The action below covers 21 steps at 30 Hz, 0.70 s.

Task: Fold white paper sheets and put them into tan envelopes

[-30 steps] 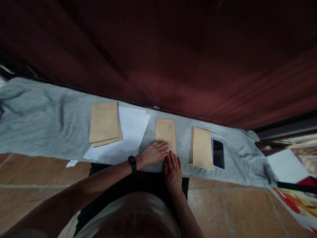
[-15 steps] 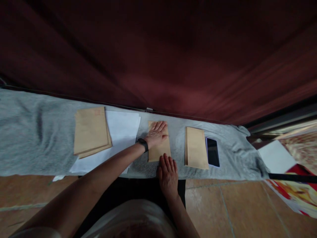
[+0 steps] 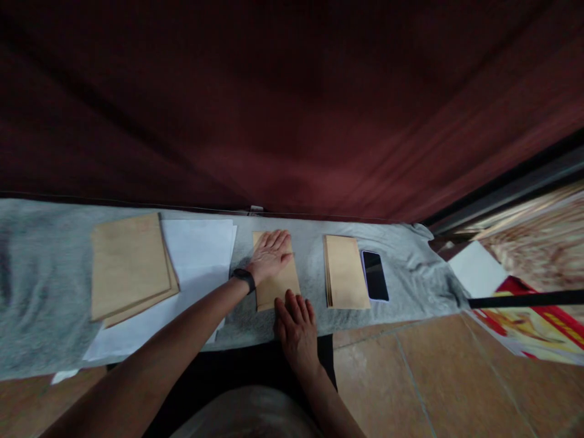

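A brown paper envelope (image 3: pixel 278 287) lies lengthwise on the grey cloth in front of me. My left hand (image 3: pixel 270 254), with a black band on its wrist, rests flat across the envelope's upper part, fingers stretched out. At the near edge of the envelope, my right hand (image 3: pixel 297 328) lies palm down, its fingertips touching the paper and its fingers slightly apart. Both hands hide parts of the envelope. To the right is a stack of similar brown envelopes (image 3: pixel 347 274). Larger brown envelopes (image 3: pixel 130 264) lie at the left, partly over white paper sheets (image 3: pixel 201 249).
A phone in a purple case (image 3: pixel 375 275) lies right of the envelope stack. The narrow surface is covered by grey cloth (image 3: pixel 45 286), with a dark red upright panel (image 3: pixel 292 121) behind it. At the right are a black bar (image 3: pixel 524 300) and a colourful printed box (image 3: pixel 538 328).
The view has turned, so most things appear further left. Both hands stay on the envelope, with the left still flat on it and the right fingers reaching slightly further over its near edge.
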Tool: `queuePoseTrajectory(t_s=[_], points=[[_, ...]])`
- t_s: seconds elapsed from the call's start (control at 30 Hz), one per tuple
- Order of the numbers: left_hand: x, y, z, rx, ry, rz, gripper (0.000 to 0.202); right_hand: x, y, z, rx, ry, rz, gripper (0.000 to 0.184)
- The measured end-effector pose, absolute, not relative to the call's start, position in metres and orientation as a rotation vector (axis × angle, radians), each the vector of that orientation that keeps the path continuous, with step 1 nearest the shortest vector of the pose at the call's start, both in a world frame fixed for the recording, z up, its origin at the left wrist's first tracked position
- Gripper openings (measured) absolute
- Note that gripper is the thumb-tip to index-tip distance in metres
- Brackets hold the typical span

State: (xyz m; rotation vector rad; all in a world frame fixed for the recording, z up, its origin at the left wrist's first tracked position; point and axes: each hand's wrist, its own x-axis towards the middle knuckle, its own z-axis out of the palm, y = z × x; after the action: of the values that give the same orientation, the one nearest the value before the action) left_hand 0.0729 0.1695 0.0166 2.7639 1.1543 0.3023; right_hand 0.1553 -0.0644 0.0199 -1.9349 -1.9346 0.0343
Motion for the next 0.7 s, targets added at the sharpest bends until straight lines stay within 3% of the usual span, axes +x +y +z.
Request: queuePoseTrajectory(t_s=[0.37,0.57,0.7], points=[[0.055,0.102,0.014,2.542,1.120,0.418,0.056,0.156,-0.063,0.027,-1.966,-1.945,0.075,0.052],[0.024,0.047,0.008,1.681,1.350,0.848,0.061,0.154,-0.064,0.024,-1.946,-1.928,0.037,0.053],[0.015,0.029,0.018,1.167,1.256,0.938,0.067,0.153,-0.064,0.022,-1.930,-1.925,0.017,0.053]])
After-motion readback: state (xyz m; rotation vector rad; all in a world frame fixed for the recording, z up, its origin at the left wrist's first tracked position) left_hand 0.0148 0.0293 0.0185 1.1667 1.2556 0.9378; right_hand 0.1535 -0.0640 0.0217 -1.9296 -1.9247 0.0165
